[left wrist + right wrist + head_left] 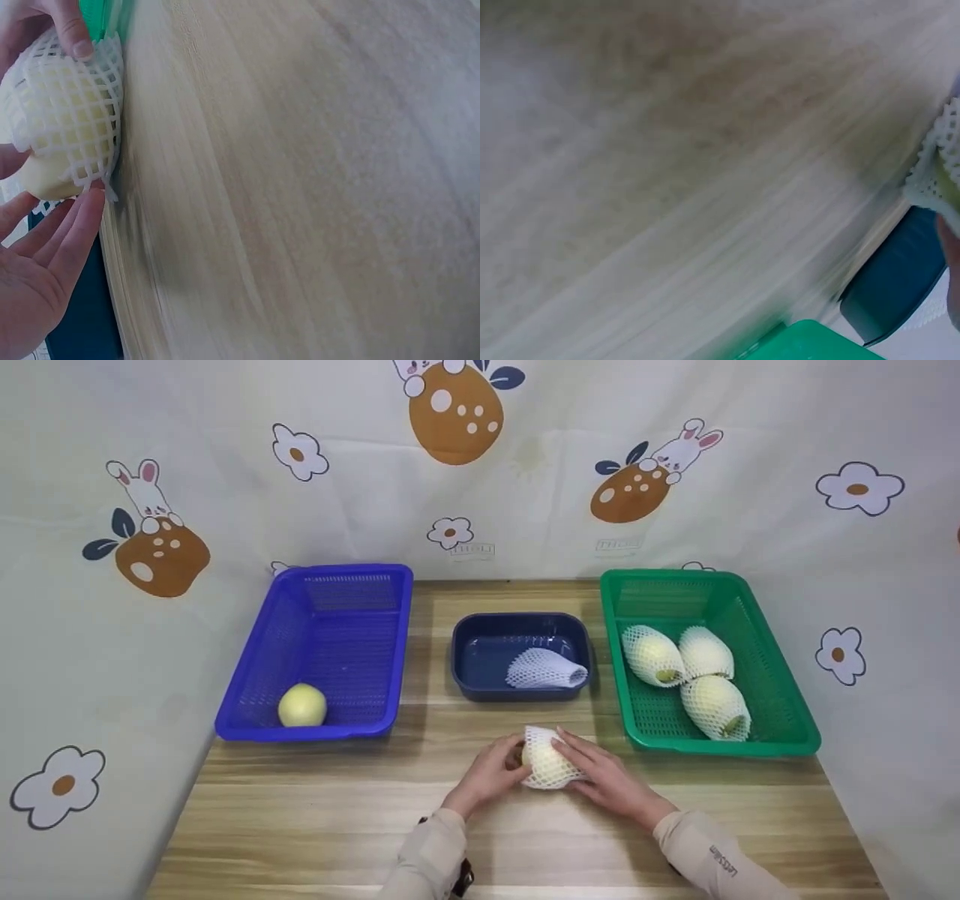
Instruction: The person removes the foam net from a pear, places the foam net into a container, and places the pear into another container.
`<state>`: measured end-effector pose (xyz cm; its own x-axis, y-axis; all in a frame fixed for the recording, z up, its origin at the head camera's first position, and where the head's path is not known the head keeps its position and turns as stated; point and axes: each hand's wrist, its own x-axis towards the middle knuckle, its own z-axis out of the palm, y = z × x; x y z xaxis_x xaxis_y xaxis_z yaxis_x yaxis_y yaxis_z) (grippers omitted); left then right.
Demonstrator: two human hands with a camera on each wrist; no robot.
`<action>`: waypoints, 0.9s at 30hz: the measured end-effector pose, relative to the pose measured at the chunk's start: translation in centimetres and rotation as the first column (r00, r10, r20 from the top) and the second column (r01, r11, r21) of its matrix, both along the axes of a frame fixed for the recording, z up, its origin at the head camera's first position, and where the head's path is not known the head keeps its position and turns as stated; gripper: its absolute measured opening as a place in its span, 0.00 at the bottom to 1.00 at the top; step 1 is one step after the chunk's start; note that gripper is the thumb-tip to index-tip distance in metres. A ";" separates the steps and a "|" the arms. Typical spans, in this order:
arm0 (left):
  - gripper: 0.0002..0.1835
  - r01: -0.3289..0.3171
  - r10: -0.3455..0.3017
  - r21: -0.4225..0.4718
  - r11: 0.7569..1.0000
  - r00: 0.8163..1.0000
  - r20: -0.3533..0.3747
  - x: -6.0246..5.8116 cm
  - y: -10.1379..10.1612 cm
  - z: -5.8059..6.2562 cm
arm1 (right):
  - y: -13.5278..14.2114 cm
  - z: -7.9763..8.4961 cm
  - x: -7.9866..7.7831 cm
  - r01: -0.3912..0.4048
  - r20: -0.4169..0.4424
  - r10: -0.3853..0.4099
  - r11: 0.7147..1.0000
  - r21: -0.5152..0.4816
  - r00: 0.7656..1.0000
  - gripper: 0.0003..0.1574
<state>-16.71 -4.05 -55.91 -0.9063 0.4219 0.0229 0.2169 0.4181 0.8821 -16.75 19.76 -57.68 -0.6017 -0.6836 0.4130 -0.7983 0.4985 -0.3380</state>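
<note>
In front of a navy tray (480,658), the left hand (489,772) and right hand (609,781) grip a pale fruit (51,176), apparently sleeving it in foam net (546,769); its bare end likely needs covering next.

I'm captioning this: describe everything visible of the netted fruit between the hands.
The netted fruit is rounded and pale yellow, inside a white, foam-like mesh sleeve. The mesh covers most of it; the left wrist view shows bare skin at the end by the left hand. Both hands hold it in front of the dark blue tray, the left at that end, the right hand over the mesh. Whether it touches the table is unclear.
</note>
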 end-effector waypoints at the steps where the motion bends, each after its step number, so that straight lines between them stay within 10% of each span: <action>1: 0.27 0.003 -0.003 0.006 1.000 1.000 -0.002 0.0 0.0 0.0 | 0.1 0.0 0.0 -0.004 -0.028 0.003 1.000 -0.012 1.000 0.45; 7: 0.28 -0.002 0.002 0.003 1.000 1.000 -0.014 0.0 0.0 -0.1 | 0.5 -0.1 -0.1 -0.037 -0.148 0.026 0.997 -0.068 0.989 0.41; 15: 0.28 -0.018 0.017 -0.044 0.999 0.999 -0.029 0.0 0.3 0.1 | -0.2 0.3 0.1 -0.019 0.029 0.019 0.999 0.027 0.999 0.46; 27: 0.36 0.039 -0.057 -0.173 0.984 0.994 -0.098 -0.4 0.8 0.0 | -0.5 0.2 -0.3 -0.036 -0.046 0.035 0.999 -0.003 0.998 0.41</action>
<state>-17.15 -3.28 -55.95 -0.8816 0.4704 0.0380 0.3254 0.5477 0.7708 -17.01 19.29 -57.52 -0.5573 -0.7028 0.4422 -0.8303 0.4685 -0.3019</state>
